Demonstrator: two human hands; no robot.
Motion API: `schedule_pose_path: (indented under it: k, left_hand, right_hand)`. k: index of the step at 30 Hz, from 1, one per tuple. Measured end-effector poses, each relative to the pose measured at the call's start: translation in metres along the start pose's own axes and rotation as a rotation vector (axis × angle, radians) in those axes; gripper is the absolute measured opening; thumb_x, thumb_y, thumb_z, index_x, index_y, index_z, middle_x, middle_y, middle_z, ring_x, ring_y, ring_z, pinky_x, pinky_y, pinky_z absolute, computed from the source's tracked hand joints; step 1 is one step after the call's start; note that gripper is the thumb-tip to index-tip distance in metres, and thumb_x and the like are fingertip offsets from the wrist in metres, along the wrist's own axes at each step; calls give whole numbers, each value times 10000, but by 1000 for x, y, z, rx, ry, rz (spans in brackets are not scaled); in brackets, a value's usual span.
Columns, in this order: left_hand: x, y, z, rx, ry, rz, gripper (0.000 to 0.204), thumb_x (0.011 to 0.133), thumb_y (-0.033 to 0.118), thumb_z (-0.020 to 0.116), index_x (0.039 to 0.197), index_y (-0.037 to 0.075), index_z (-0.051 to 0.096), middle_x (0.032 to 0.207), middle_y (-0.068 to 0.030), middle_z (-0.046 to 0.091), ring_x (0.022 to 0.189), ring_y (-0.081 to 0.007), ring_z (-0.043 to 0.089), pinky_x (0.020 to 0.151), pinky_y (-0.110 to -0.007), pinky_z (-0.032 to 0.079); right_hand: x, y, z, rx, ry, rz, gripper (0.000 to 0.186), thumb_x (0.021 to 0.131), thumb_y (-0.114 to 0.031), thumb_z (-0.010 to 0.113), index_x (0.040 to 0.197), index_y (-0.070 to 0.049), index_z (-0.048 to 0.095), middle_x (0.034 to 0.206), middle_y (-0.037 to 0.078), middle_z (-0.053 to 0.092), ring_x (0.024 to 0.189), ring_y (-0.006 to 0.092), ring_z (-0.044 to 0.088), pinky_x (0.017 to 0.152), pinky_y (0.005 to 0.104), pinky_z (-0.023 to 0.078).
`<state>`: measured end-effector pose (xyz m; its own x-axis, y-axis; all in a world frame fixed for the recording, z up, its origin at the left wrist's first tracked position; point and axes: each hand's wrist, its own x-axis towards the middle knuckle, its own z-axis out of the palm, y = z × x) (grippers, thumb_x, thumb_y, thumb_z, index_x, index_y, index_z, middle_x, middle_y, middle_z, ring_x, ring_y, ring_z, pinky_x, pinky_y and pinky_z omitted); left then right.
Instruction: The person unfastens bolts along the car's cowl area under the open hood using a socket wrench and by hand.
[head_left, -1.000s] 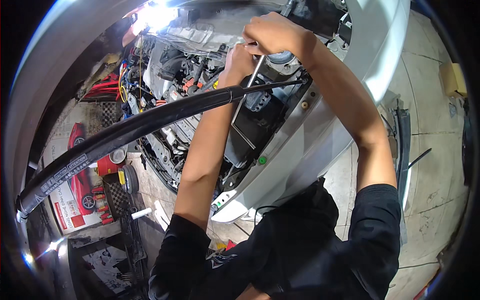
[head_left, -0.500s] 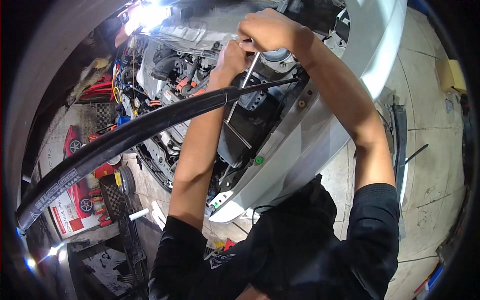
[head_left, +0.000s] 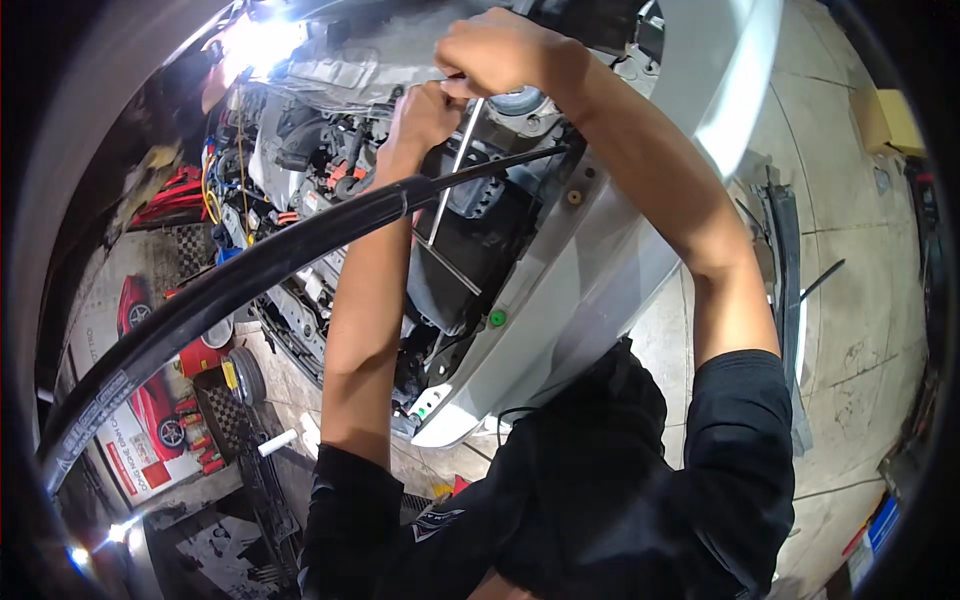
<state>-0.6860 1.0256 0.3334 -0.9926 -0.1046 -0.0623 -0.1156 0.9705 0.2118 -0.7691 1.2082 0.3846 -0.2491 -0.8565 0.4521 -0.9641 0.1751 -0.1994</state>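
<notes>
Deep in the open engine bay, my left hand (head_left: pixel 424 118) and my right hand (head_left: pixel 505 55) meet, both with fingers curled in. A long thin metal rod (head_left: pixel 455 178) slants down from beneath my right fingers, which are closed around its upper end. What my left fingers pinch is hidden beside my right hand. Near the rod's lower end a second thin bar (head_left: pixel 450 268) lies across a black box (head_left: pixel 480 235); I cannot tell whether the two are joined. A round metal mount (head_left: pixel 520 103) sits just below my right wrist.
A black gas strut (head_left: pixel 270 260) crosses in front of my left forearm. The pale fender (head_left: pixel 580 280) runs along my right side. Bright work light (head_left: pixel 262 45) shines at the back left, beside part of another person's hand (head_left: pixel 215 85). Black trim strips (head_left: pixel 788 290) lie on the tiled floor.
The whole view has shifted slightly, so the car appears further left. Both hands keep nearly the same place over the engine bay, and the rod stays slanted under my right hand.
</notes>
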Motion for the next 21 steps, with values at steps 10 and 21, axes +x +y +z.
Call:
schedule_pose_path:
  k: [10, 21]
  left_hand:
    - [2, 5, 12, 135, -24, 147, 276, 815, 325, 597, 932, 97, 700, 920, -206, 686, 921, -377, 659, 818, -473, 508]
    - [7, 14, 15, 361, -80, 145, 289, 861, 271, 556, 1066, 88, 645, 1081, -143, 682, 1093, -310, 610, 947, -487, 419]
  right_hand:
    - [-2, -6, -3, -19, -25, 31, 262, 761, -311, 679, 781, -50, 669, 790, 137, 677, 763, 363, 664, 643, 441, 538]
    - [-4, -3, -17, -3, -84, 71, 291, 772, -350, 713, 800, -62, 679, 774, 146, 679, 757, 367, 664, 632, 439, 519]
